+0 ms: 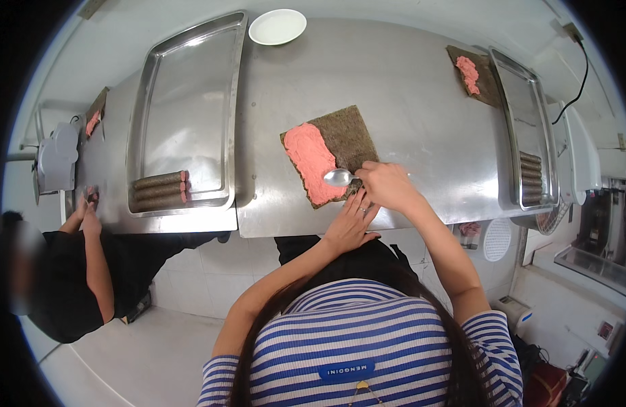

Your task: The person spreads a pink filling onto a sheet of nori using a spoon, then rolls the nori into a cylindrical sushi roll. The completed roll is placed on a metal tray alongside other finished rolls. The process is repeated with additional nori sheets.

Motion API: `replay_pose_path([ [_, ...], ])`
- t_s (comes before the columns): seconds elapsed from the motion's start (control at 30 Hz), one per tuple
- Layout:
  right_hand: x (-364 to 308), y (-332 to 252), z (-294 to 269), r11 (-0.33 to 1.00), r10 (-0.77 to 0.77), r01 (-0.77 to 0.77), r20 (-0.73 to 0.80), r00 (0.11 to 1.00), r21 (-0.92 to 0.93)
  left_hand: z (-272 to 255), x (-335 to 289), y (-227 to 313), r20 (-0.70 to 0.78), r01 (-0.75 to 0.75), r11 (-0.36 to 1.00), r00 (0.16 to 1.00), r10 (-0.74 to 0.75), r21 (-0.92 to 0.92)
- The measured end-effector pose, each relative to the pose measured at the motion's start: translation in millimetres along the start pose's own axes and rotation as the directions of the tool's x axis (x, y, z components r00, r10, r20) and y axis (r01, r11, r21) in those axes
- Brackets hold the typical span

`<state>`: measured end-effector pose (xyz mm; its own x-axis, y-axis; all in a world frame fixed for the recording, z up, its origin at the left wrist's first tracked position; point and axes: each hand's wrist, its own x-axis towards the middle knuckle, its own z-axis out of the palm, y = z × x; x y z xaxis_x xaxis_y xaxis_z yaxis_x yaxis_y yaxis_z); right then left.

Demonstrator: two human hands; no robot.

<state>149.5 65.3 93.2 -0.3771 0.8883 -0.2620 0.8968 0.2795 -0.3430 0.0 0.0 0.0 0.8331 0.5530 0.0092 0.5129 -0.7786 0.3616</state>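
A square nori sheet (347, 134) lies at an angle on the steel table before me. Pink paste (306, 154) covers its left part in a broad band, while the right part is bare. My right hand (387, 183) is closed round the handle of a metal spoon (337, 178), whose bowl rests at the paste's right edge. Below it, my left hand (350, 224) lies flat with fingers stretched out, its fingertips at the sheet's lower corner. The fingertips of both hands are close together there.
A steel tray (184, 115) at left holds several nori rolls (158, 190). Another tray (523, 129) with rolls stands at right, by a second pasted sheet (490, 85). A white bowl (277, 27) sits at the far edge. A co-worker (68, 278) works at far left.
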Motion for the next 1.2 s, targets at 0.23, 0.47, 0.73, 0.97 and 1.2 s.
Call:
replay_pose_path([
  [0.23, -7, -12, 30, 0.986, -0.144, 0.139, -0.044, 0.989, -0.093, 22, -1, -3, -0.056, -0.015, 0.995, 0.998, 0.01, -0.097],
  [0.47, -19, -2, 18, 0.983, -0.136, 0.136, 0.01, 0.991, -0.123, 30, 1, -3, -0.01, 0.037, 0.993, 0.999, -0.039, -0.116],
  [0.73, -11, 8, 15, 0.988, -0.123, 0.116, -0.059, 0.991, -0.098, 14, 3, 0, -0.07, 0.016, 0.999, 0.997, -0.018, -0.03],
  [0.97, 24, 10, 11, 0.935, -0.329, 0.308, -0.106, 0.938, -0.177, 11, 2, 0, -0.039, 0.021, 0.998, 0.999, -0.023, -0.053],
  [1.2, 82, 14, 1, 0.941, -0.313, 0.283, -0.157, 0.937, -0.186, 8, 2, -1, -0.12, 0.009, 0.999, 0.993, -0.014, -0.041],
])
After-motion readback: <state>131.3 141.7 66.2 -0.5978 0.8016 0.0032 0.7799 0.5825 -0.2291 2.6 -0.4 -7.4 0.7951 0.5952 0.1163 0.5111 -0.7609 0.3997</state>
